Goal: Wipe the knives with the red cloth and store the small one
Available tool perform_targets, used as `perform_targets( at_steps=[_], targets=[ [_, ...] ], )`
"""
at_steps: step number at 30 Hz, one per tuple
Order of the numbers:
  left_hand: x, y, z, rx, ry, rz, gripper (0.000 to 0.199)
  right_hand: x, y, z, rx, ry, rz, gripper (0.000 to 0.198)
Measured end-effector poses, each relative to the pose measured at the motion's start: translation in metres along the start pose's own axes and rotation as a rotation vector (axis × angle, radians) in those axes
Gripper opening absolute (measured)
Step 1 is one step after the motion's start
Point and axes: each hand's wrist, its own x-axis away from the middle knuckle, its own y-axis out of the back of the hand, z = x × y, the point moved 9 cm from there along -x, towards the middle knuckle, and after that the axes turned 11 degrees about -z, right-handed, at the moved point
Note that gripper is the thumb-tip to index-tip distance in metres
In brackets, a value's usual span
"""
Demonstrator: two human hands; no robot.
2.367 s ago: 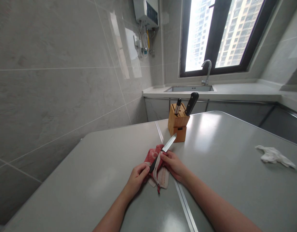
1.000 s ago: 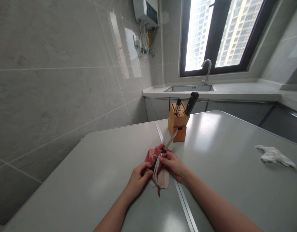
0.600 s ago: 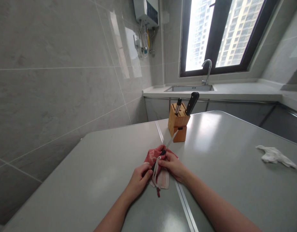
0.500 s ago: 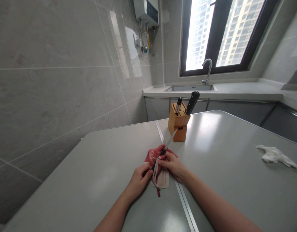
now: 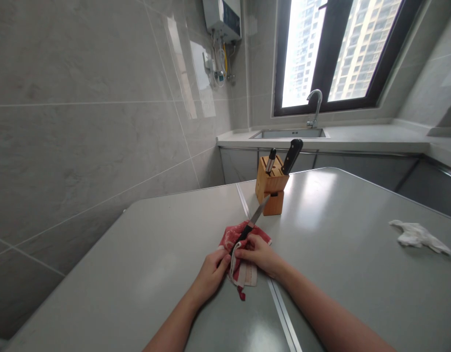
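A knife (image 5: pixel 260 209) with a black handle points away from me, its blade bare and tilted up toward the wooden knife block (image 5: pixel 271 185). Around the handle lies a red and white cloth pouch (image 5: pixel 233 233) with a drawstring and a small red end hanging down. My left hand (image 5: pixel 213 268) is closed on the end of the handle, cloth against its fingers. With thumb and fingers pinched, my right hand (image 5: pixel 258 253) grips the pouch cloth beside the handle. The block holds a large black-handled knife (image 5: pixel 292 156) and a second handle (image 5: pixel 271 160) with a silvery part.
The grey table (image 5: pixel 166 234) has a metal strip (image 5: pixel 284 313) running across it. A crumpled white cloth or tissue (image 5: pixel 419 237) lies at the right. Behind the table are a counter with a sink (image 5: pixel 291 133) and a faucet (image 5: pixel 315 107); a tiled wall (image 5: pixel 100 137) rises at the left.
My right hand has slid slightly down and toward me along the handle with the cloth, so more of the black handle shows. The blade has turned a little, showing more of its face.
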Motion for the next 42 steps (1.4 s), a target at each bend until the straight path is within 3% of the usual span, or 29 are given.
perform_targets(
  at_steps=[7,13,22,32,42],
  targets=[
    [0.001,0.000,0.007,-0.010,0.040,-0.008,0.039,0.001,-0.003,0.002,0.096,0.060,0.024,0.033],
    [0.000,0.000,0.005,0.010,0.030,-0.008,0.036,0.001,0.003,0.001,0.150,0.027,-0.052,0.031],
    [-0.001,0.006,-0.001,-0.031,-0.011,-0.062,0.035,0.001,0.006,0.001,0.026,-0.022,-0.104,0.030],
    [-0.002,0.008,-0.004,-0.079,-0.037,-0.082,0.036,-0.003,0.007,0.002,-0.300,-0.014,-0.104,0.028],
    [-0.002,0.007,-0.003,-0.069,-0.023,-0.061,0.038,-0.011,0.022,-0.004,-0.365,-0.028,-0.221,0.031]
  ],
)
